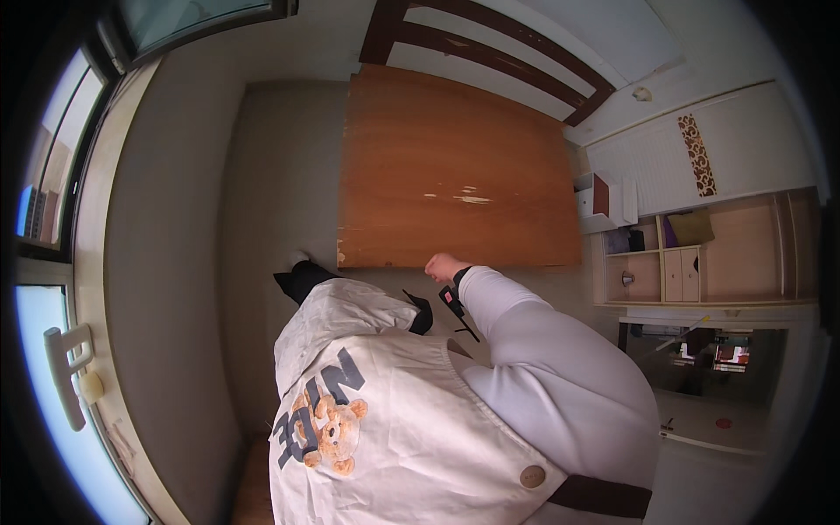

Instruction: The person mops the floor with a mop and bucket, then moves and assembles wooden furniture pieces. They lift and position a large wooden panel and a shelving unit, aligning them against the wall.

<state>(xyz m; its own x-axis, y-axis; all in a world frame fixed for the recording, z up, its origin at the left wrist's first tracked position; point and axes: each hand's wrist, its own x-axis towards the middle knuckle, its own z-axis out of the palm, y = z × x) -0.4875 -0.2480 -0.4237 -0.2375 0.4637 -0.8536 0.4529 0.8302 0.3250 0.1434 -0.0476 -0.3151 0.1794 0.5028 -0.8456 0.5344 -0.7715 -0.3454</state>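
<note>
A scuffed brown board (455,162) spreads out beyond a pale apron (420,420), the right hand (444,267) curled at the board's near edge. Whether it grips anything cannot be told; nor can the left hand's state. Shelves (739,249) stand right of the board.

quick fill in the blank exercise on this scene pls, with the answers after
The right hand is closest to the board's ____ edge in the picture (upper or lower). The apron carries a teddy ____. The white handle shows on the picture's ____ side. The shelf unit stands on the picture's ____ side.

Missing words: lower; bear; left; right
</note>
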